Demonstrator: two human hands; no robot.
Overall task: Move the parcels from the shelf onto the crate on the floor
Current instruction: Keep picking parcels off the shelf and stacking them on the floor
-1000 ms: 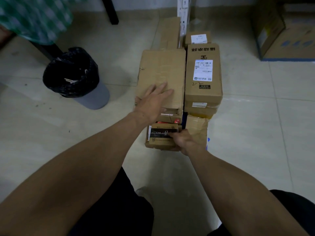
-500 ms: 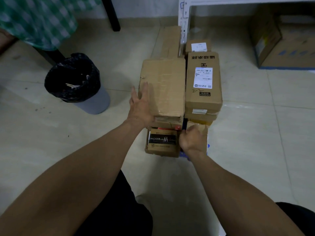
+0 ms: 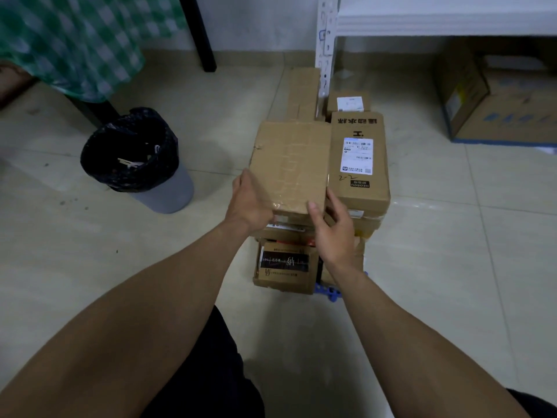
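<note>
Both hands at the topmost plain parcel (image 3: 291, 164)
Head view: it rests on other parcels (image 3: 357, 176) over the blue crate (image 3: 330, 292), long axis pointing away from the person, both hands equally near. Left hand (image 3: 251, 203) cups its near-left edge, finger curl hidden; right hand (image 3: 333, 233) pinches the near-right corner, thumb on top. Two hands, one crate, at least five parcels

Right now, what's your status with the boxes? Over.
Both gripping: left hand, right hand on plain box near corners. It tops pile on blue crate. Tight alongside: labelled box.
</note>
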